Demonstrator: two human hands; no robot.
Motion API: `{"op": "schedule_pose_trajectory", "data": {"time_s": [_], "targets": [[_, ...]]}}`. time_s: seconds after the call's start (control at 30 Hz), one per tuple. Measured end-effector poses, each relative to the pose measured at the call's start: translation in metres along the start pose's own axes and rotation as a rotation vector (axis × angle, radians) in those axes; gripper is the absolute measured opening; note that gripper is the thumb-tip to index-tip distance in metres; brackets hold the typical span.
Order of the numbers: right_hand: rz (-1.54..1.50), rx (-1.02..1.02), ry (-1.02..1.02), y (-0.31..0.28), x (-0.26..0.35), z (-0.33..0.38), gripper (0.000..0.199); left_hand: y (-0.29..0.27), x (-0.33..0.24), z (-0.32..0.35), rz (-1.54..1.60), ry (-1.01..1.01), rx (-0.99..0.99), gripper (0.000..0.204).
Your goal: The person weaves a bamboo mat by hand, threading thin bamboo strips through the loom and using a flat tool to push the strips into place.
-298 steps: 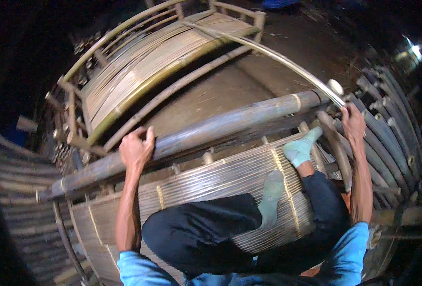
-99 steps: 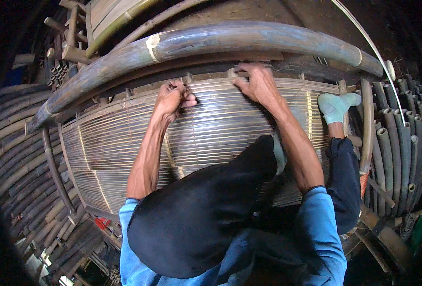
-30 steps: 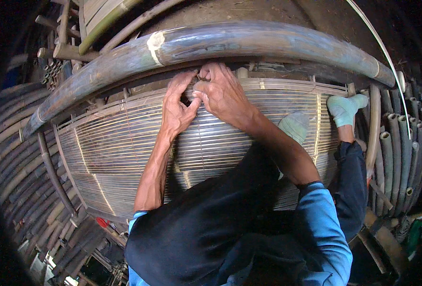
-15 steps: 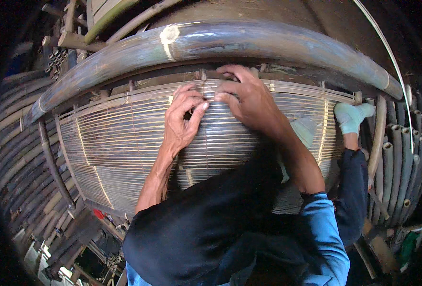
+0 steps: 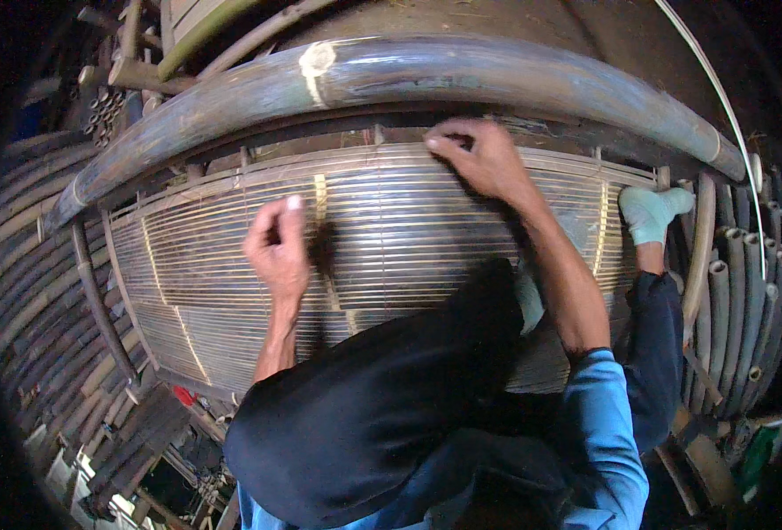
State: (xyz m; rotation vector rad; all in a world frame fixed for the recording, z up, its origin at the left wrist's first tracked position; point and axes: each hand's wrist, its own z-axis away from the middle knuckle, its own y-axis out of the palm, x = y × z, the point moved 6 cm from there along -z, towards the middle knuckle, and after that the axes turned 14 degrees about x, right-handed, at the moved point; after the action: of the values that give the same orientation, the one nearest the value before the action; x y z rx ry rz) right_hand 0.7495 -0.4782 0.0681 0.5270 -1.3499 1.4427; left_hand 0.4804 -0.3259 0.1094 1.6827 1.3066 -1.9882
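A wide panel of thin bamboo strips lies under both hands, with thin cord lines crossing the strips. Over its left half is my left hand, fingers curled in and thumb pressed against them. Near the panel's far edge hovers my right hand, thumb and forefinger brought together in a pinch. What either hand may hold is too small to make out. Just beyond the right hand runs a thick, dark bamboo pole with a pale ring at a node.
Bamboo poles are stacked at the left, and upright bamboo tubes stand at the right. My bent knee in dark trousers covers the panel's near part. A foot in a pale green sock rests at its right end.
My hands have come apart from the panel's middle. The left has moved left and nearer to me with its fingers curled; the right has shifted right and closed to a pinch.
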Motion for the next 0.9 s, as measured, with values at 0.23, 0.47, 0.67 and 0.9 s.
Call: {"op": "schedule_pose_trajectory", "data": {"time_s": [0.23,0.47,0.67,0.9], "targets": [[0.129,-0.019,0.146,0.026,-0.020,-0.036,0.040,-0.015,-0.007,0.009,-0.748,-0.380,0.412,0.033],[0.260,-0.017,0.102,0.043,-0.035,-0.043,0.048,-0.052,0.000,0.019,-0.496,-0.336,0.269,0.019],[0.208,-0.025,0.111,0.048,-0.041,-0.040,0.049,-0.083,-0.020,0.024,-0.608,-0.284,0.114,0.018],[0.246,0.006,0.118,0.053,-0.036,-0.043,0.047,-0.141,-0.022,0.037,0.269,-0.143,-0.240,0.031]]}}
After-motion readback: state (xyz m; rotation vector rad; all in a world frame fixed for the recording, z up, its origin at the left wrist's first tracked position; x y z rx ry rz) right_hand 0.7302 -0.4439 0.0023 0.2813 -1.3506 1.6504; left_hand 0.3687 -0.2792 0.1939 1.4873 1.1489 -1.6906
